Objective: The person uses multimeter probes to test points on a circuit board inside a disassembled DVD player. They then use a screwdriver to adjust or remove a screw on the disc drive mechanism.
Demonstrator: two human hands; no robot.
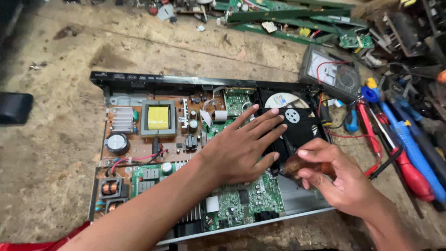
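An opened disc player chassis (297, 197) lies on a worn wooden bench, its circuit boards exposed. A brown power board with a yellow transformer (158, 117) fills the left side, and a green board (248, 197) sits at the front. My left hand (241, 146) lies flat, fingers spread, on the boards and on the edge of the black disc drive (297, 123). My right hand (341, 179) grips a brown-handled screwdriver (297, 163) pointed down into the chassis next to the drive.
An analog multimeter (331, 72) with red and black leads stands behind the player. Blue and red handled screwdrivers (409, 148) lie to the right. Scrap green boards (297, 21) are piled at the back. A black object (14, 108) sits at the left edge.
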